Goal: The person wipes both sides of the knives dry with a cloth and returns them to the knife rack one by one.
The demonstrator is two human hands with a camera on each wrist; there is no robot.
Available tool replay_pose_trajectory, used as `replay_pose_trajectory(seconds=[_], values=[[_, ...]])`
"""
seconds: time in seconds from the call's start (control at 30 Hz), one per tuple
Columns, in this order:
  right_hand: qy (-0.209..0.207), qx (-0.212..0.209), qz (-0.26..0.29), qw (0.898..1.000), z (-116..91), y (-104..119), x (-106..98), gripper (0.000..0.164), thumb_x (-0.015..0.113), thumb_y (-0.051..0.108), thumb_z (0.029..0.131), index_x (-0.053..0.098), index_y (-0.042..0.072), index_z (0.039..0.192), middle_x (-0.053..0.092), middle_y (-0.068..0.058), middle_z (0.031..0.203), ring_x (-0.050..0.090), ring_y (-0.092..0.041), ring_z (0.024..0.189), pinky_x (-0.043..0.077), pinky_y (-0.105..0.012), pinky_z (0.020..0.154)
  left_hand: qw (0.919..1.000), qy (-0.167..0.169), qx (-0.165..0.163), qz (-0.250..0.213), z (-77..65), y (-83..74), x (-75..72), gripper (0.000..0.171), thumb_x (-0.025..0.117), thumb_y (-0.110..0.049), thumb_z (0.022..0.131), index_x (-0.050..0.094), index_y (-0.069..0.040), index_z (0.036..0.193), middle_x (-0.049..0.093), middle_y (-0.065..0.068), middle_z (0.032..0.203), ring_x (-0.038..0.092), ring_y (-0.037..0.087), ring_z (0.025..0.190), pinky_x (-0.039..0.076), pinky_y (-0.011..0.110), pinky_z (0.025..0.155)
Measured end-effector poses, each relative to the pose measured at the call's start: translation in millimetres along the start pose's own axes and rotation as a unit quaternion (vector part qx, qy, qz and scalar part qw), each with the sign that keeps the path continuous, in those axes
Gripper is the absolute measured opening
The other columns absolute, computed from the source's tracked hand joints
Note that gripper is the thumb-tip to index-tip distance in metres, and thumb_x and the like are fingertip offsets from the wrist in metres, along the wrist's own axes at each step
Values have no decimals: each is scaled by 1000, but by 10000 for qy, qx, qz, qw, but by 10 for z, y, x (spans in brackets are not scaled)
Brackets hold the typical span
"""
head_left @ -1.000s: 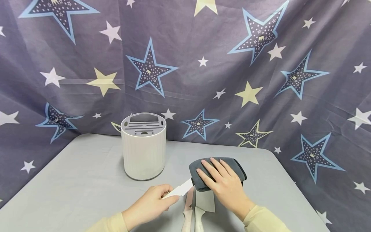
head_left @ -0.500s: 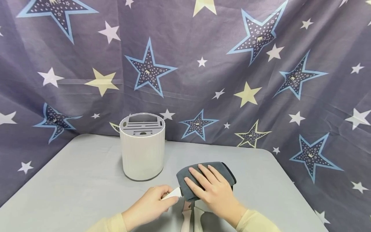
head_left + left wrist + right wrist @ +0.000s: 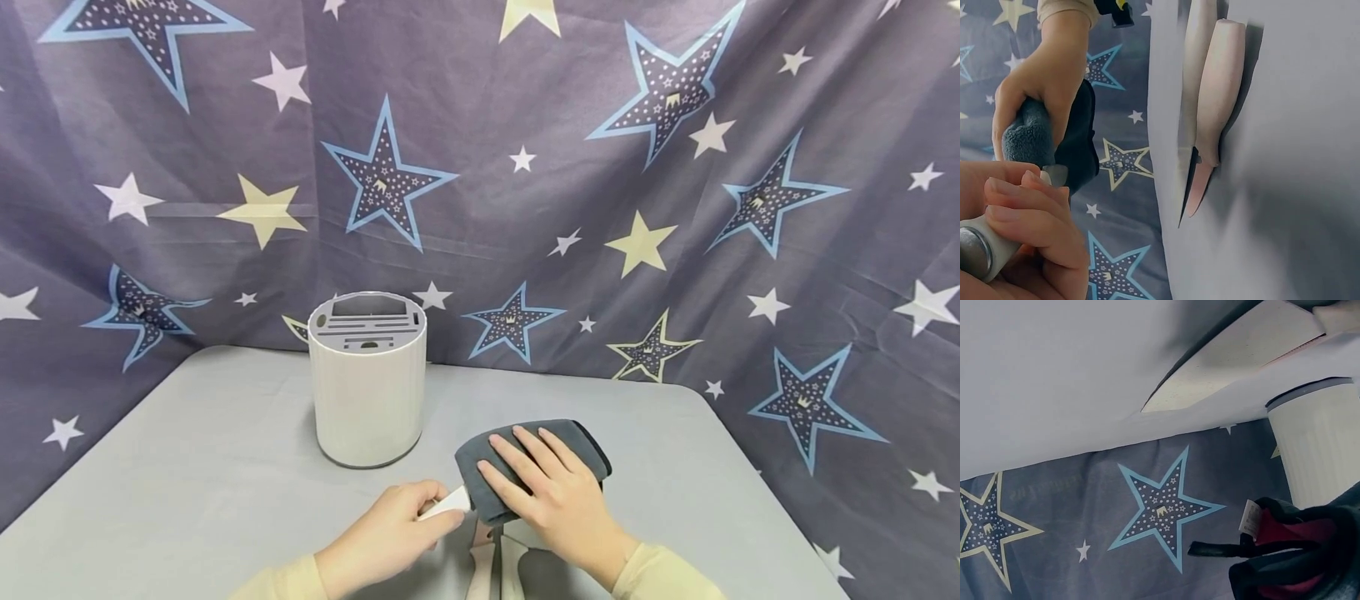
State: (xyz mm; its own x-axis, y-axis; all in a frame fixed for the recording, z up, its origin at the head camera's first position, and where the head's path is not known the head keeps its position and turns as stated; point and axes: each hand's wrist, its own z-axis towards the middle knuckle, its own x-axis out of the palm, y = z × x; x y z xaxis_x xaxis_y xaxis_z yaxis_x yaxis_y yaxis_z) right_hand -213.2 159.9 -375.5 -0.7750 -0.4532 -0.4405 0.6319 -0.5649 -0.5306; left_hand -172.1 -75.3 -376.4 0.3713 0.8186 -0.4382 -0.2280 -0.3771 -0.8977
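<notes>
My left hand (image 3: 390,529) grips a knife by its handle (image 3: 1000,247), which is white with a metal end cap. The white blade (image 3: 450,502) points right and up, and most of it is hidden under a folded dark grey cloth (image 3: 487,458). My right hand (image 3: 551,500) lies over that cloth, fingers on top; in the left wrist view, thumb and fingers clasp it from both sides. Below the cloth lie a pink-bladed knife (image 3: 481,567) and a broader, pale-bladed knife (image 3: 512,567), handles toward me. The right wrist view shows the cloth's loop (image 3: 1219,550).
A white ribbed knife block (image 3: 367,408) with a slotted grey top stands upright on the grey table (image 3: 187,467), left of centre and behind my hands. A star-patterned curtain (image 3: 480,208) hangs along the table's back and sides.
My right hand has slid the cloth left and down along the blade toward my left hand, covering more of it. In the last half second both hands are almost still.
</notes>
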Motion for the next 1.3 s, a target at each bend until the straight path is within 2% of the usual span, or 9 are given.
replay_pose_trajectory(seconds=[0.2, 0.37, 0.53, 0.63, 0.73, 0.97, 1.3], values=[[74, 139, -43, 9999, -79, -34, 0, 34, 40, 25, 105, 72, 21, 116, 70, -6, 123, 68, -31, 107, 54, -47, 89, 9994, -134, 129, 305, -36, 1, -10, 19, 63, -28, 94, 66, -10, 92, 58, -5, 62, 45, 2, 49, 35, 19, 43], [291, 326, -119, 9990, -155, -94, -1, 35, 39, 19, 104, 72, 21, 118, 69, -5, 124, 67, -31, 110, 53, -47, 93, 9994, -162, 149, 278, -73, 6, -14, 19, 64, -30, 94, 66, -12, 90, 52, -8, 58, 40, 1, 46, 30, 19, 40], [507, 478, -200, 9974, -217, -179, -15, 34, 49, 18, 93, 71, 20, 119, 69, -6, 125, 66, -31, 111, 52, -46, 95, 9992, -212, 191, 283, -89, 12, -13, 17, 64, -29, 95, 66, -13, 89, 50, -9, 57, 37, 0, 46, 28, 18, 41], [699, 627, -177, 9954, -250, -227, -35, 39, 53, 18, 85, 70, 20, 121, 67, -7, 127, 65, -31, 114, 51, -46, 96, 9988, -284, 230, 323, -101, 12, -17, 16, 64, -28, 94, 66, -13, 89, 52, -10, 59, 40, 0, 48, 31, 19, 43], [843, 748, -125, 9936, -270, -263, -50, 43, 56, 18, 82, 69, 19, 123, 66, -8, 130, 63, -32, 116, 50, -47, 98, 9983, -361, 261, 375, -108, 3, -24, 15, 65, -28, 94, 66, -13, 89, 54, -10, 61, 45, 0, 51, 35, 19, 46], [949, 749, -59, 9927, -267, -255, -56, 42, 54, 18, 85, 68, 19, 125, 65, -9, 131, 63, -33, 117, 49, -47, 99, 9982, -385, 275, 378, -109, 14, -27, 16, 65, -28, 94, 66, -14, 88, 55, -10, 61, 44, 0, 51, 34, 19, 45], [672, 662, -13, 9955, -186, -149, -22, 38, 50, 18, 90, 69, 20, 123, 67, -7, 128, 64, -32, 116, 50, -47, 99, 9993, -271, 149, 192, -94, 24, -20, 17, 65, -29, 94, 67, -13, 91, 52, -8, 59, 40, 0, 48, 30, 19, 42]])
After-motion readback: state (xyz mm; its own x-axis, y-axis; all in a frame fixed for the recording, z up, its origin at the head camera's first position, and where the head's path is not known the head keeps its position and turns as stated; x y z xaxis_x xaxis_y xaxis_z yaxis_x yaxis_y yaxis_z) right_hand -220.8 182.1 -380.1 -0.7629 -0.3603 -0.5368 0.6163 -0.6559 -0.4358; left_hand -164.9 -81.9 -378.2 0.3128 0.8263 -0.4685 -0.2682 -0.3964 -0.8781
